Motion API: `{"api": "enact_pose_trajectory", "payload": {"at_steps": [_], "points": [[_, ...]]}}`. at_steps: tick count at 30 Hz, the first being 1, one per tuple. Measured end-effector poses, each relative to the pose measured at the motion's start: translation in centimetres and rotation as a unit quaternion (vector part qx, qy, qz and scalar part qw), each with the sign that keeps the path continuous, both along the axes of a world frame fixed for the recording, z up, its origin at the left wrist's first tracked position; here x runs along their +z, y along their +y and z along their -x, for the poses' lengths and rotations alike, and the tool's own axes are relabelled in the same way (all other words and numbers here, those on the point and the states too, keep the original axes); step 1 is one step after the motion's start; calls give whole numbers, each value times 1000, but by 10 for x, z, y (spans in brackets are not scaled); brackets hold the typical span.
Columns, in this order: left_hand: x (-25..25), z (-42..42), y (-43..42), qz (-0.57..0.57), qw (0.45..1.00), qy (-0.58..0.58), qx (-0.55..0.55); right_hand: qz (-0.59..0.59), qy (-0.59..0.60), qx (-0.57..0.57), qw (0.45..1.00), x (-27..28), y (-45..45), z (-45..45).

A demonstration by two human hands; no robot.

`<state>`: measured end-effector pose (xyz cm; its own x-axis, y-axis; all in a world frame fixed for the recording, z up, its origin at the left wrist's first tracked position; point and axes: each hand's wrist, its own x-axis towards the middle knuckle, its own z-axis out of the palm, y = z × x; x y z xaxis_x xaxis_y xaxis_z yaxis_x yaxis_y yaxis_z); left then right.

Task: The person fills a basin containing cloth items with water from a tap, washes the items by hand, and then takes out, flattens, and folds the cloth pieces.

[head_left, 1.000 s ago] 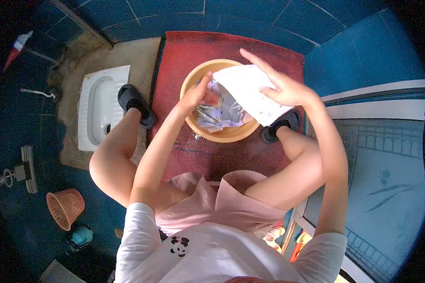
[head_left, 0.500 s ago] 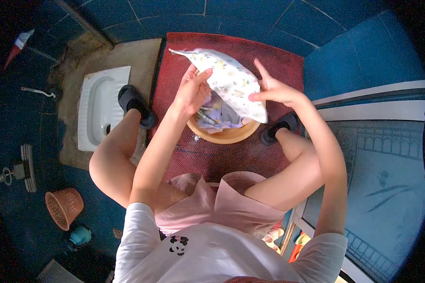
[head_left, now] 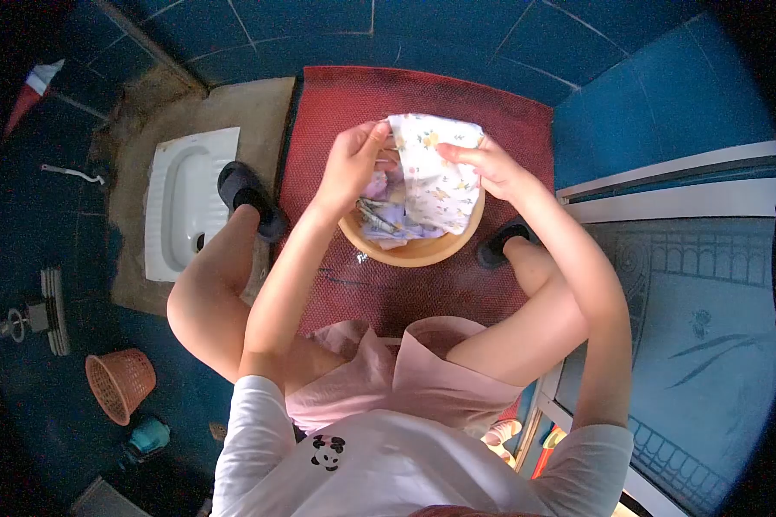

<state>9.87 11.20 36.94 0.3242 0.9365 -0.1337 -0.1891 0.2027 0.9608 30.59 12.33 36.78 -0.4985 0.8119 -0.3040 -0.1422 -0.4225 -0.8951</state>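
A white cloth with a small flower print point(head_left: 438, 172) hangs above a yellow basin point(head_left: 409, 255). My left hand point(head_left: 356, 159) pinches the cloth's upper left corner. On the right side, my right hand point(head_left: 490, 165) grips its edge, thumb over the front. Purple and grey wet-looking cloths point(head_left: 388, 220) lie in the basin, partly hidden behind the printed cloth. The basin stands on a red textured mat point(head_left: 336, 103) between my feet.
A white squat toilet point(head_left: 185, 202) is set in the floor at the left. An orange basket point(head_left: 121, 384) and a teal object point(head_left: 149, 437) are at the lower left. A framed glass door point(head_left: 698, 302) stands at the right.
The printed cloth has gone from lying slanted and folded to hanging more upright between my hands. My right hand has closed on its right edge, and my left hand now pinches a corner.
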Motion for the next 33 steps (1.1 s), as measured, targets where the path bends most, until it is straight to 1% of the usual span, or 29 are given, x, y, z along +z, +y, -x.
{"api": "enact_pose_trajectory", "payload": {"at_steps": [1, 4, 8, 12, 14, 18, 21, 23, 26, 30, 32, 33], "points": [[0, 2, 2, -32, 999, 28, 10, -5, -3, -24, 1000, 1, -1, -1], [5, 9, 1, -28, 998, 45, -24, -25, 14, -51, 998, 0, -2, -3], [0, 9, 0, -41, 998, 51, -24, -44, 6, -62, 997, 7, -4, -5], [1, 7, 1, -64, 997, 43, -1, -67, 13, -31, 997, 23, -8, -5], [4, 8, 1, -48, 998, 23, -17, -77, -29, -43, 996, 19, -6, -11], [4, 9, 4, -48, 999, 4, -22, -72, -22, -63, 995, 18, -4, -13], [3, 9, 5, -57, 998, 6, -21, -102, -13, -70, 992, 26, -7, -9], [8, 9, 3, -46, 999, 8, 5, -112, -22, -63, 992, 27, -8, -10], [8, 11, 5, -62, 998, -8, 5, -108, -38, -59, 992, 26, -6, -11], [7, 11, 5, -78, 997, 4, 7, -115, -32, -67, 991, 27, -7, -11], [7, 12, 6, -96, 994, 17, 49, -131, -34, -69, 988, 26, -6, -10], [8, 13, 7, -96, 994, 17, 49, -131, -34, -69, 988, 26, -5, -11]]}}
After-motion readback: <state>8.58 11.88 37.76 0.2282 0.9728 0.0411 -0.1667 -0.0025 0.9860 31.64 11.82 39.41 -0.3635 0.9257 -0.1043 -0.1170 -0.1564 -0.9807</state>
